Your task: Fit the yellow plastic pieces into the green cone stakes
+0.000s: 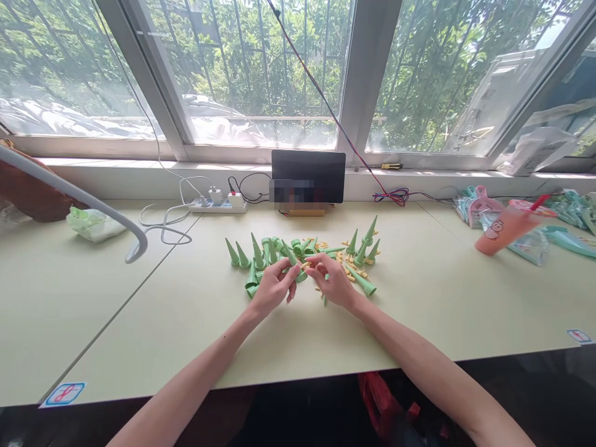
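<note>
The left hand [275, 284] is closed around a slanting green cone [289, 253], its tip pointing up and away toward the bench's back edge. The right hand [334, 282] meets it from the other side, thumb and fingertips pinched on a small yellow piece [305, 266] against the cone's lower part; whether the piece sits in the cone cannot be told, as the fingers hide the join. Both hands are over the middle of the bench [298, 347], between its front and back edges.

Just beyond the hands lies a heap of loose green cones [270, 249], some on their sides. Toward the bench's left end, a few upright cones [257, 253] stand at the heap's border. Near the right hand are scattered yellow pieces [350, 273] and a cone on its side [364, 283]; past these, a small group of upright cones [370, 234] has yellow bits at their sides.

At the back edge, a dark screen [307, 169] leans on a wooden stand [305, 213], with a white power strip [218, 207] to its left and a coiled cable [393, 197] to its right. Toward the back right corner, a cup [505, 230] with a red straw stands beside bagged plastic items [479, 205].
</note>
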Demonstrator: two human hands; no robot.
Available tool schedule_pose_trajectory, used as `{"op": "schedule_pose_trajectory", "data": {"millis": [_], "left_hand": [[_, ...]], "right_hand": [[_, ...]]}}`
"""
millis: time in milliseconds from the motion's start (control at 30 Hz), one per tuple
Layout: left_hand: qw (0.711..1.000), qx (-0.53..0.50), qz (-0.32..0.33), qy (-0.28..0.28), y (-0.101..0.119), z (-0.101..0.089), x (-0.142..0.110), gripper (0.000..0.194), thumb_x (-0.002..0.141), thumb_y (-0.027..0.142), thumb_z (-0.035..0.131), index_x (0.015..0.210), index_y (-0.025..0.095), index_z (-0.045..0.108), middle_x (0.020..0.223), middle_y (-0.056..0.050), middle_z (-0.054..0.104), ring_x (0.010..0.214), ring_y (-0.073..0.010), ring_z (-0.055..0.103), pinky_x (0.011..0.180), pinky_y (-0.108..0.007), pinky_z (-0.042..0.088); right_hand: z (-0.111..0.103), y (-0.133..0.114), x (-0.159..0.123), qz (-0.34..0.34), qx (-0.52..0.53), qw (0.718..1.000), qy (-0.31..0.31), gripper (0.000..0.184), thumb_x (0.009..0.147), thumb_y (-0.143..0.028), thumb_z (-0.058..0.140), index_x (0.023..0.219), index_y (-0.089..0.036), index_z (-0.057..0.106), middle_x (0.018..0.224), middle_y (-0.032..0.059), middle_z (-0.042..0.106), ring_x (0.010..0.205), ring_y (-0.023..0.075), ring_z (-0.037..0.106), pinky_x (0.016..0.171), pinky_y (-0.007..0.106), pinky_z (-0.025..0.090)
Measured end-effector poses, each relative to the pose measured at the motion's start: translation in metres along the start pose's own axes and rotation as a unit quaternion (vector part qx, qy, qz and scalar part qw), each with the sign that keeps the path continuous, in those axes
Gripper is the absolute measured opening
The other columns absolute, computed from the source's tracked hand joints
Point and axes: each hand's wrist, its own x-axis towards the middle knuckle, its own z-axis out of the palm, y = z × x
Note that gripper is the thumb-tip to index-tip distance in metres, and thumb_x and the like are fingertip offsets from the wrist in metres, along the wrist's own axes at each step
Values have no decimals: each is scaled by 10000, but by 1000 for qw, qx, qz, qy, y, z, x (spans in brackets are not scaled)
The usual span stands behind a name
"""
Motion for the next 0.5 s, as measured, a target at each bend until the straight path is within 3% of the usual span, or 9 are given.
{"op": "schedule_pose_trajectory", "data": {"millis": [200,500], "left_hand": [[1000,10,1,6,0,1,0,306,937,470,546,890,169,581,469,74,479,332,-69,447,390,-206,332],[1000,15,9,-11,4,5,-3,306,909,468,583,954,169,630,460,72,461,343,-76,440,379,-205,369]], "right_hand": [[2,3,-2,19,-5,1000,7,238,945,-415,547,988,-182,568,709,-2,593,541,112,514,524,239,412],[2,0,0,35,-25,999,23,344,954,-495,509,798,-190,543,586,-31,528,490,98,410,486,228,341]]}}
